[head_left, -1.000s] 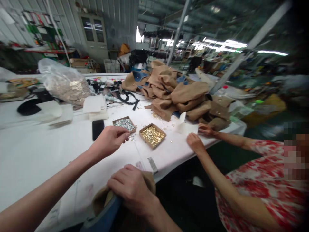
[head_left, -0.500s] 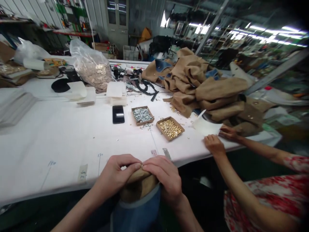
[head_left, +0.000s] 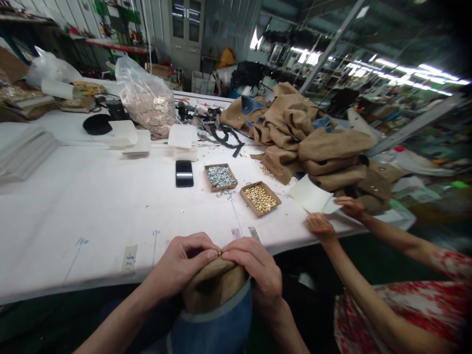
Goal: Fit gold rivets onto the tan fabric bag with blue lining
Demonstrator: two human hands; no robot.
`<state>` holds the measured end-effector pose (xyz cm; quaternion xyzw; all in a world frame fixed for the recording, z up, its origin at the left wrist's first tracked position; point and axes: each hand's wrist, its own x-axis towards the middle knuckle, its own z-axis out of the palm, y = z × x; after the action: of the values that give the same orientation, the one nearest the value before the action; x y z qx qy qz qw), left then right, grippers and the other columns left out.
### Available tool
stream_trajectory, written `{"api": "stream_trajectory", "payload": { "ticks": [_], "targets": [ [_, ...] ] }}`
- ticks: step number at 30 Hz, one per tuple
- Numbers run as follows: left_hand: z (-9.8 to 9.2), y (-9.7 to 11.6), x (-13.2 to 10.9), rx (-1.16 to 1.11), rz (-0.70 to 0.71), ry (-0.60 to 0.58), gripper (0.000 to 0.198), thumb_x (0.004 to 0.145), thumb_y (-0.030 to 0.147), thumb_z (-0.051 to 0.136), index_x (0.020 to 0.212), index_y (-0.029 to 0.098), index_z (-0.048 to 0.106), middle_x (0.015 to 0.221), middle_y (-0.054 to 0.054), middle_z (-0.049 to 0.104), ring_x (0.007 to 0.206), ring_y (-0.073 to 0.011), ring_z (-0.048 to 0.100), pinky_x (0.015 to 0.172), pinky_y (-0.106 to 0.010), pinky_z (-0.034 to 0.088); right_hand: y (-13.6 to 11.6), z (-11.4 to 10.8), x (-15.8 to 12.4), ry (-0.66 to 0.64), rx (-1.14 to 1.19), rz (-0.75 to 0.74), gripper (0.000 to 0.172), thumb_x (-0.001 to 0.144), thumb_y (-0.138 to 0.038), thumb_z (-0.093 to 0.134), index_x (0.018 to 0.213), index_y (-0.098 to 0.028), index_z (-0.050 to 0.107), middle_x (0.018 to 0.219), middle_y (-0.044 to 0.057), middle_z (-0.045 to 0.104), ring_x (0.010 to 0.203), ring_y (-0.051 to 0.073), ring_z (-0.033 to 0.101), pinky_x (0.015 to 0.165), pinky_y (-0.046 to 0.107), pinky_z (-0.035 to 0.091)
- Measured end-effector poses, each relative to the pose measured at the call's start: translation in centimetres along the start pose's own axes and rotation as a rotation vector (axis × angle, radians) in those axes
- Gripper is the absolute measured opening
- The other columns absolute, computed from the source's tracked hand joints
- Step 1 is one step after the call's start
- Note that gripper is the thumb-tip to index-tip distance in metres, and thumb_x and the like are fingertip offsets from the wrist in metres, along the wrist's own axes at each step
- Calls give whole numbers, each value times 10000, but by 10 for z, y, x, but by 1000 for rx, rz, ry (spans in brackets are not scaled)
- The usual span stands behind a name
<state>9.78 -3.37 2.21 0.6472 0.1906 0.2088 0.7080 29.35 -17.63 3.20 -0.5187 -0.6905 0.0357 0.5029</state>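
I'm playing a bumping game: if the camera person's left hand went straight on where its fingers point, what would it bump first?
The left hand would probably bump the tiny gold piece, then the right hand; depth there is hard to tell.

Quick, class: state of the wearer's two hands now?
Left hand: closed, pinching tan fabric beside a gold piece.
Right hand: closed on the same fabric.
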Motion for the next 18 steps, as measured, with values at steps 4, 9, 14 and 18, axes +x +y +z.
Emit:
{"api": "stream_trajectory", "payload": {
  "ticks": [4, 9, 14, 18],
  "targets": [
    [-1, 1, -6, -30, 19, -3, 317, 1088, 519, 795, 1036, 224, 899, 1036, -72, 780, 973, -197, 710, 899, -319, 526, -4, 2, 3, -6, 8, -11, 171, 1216, -150, 606, 1263, -200, 763, 1198, 98, 777, 1051, 270, 736, 914, 438, 541],
    [-2, 3, -12, -42, 69, -1, 333, 1106, 516, 778, 1013, 207, 863, 1059, -74, 767, 996, -203, 711, 922, -327, 526, -10, 3, 8, 5, 23, -14, 160, 1232, -173, 618, 1275, -190, 772, 1191, 100, 772, 1063, 264, 732, 916, 431, 550],
    [-6, 8, -19, 16, 100, -25, 424, 1177, 520, 649, 964, 201, 830, 1041, -67, 745, 971, -190, 692, 881, -322, 504, -15, 3, 8, 0, 10, -28, 163, 1242, -191, 605, 1246, -194, 768, 1164, 103, 780, 1045, 271, 742, 926, 445, 562],
    [-6, 13, -23, 39, 132, -42, 428, 1159, 498, 687, 881, 190, 794, 1008, -65, 760, 935, -186, 703, 867, -319, 507, -19, 2, 8, -48, 6, 21, 141, 1232, -202, 629, 1238, -219, 769, 1149, 85, 784, 1030, 267, 747, 887, 431, 568]
  ]
}}
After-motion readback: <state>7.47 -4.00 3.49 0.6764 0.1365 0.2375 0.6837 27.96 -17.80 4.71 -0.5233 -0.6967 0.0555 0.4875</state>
